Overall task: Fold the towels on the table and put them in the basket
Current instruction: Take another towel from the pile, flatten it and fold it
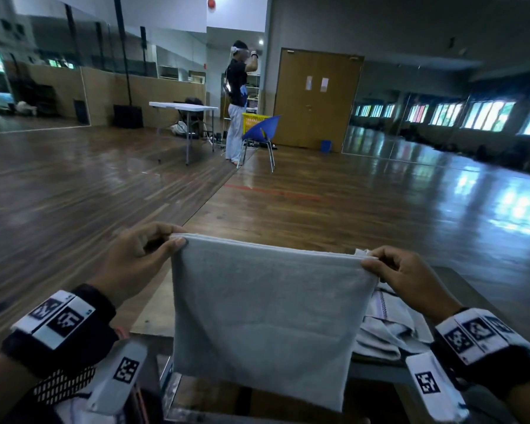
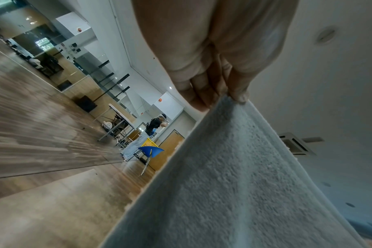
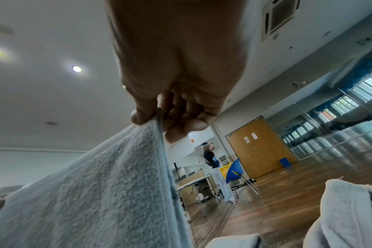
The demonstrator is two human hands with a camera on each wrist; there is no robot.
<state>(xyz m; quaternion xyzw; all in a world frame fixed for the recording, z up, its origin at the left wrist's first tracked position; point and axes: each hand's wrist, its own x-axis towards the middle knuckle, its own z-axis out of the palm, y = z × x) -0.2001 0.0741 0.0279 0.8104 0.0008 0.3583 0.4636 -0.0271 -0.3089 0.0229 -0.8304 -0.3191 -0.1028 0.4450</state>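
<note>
Head cam: left hand (image 1: 135, 258) and right hand (image 1: 407, 275) each pinch a top corner of the folded pale grey terry towel (image 1: 266, 313), hanging above the table (image 1: 459, 278), beside crumpled white towels (image 1: 389, 328).

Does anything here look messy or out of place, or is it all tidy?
Mostly tidy. The grey towel hangs straight, pinched at its top corners by the left hand and right hand. The one untidy spot is the pile of towels lying crumpled on the table under the right hand.
</note>
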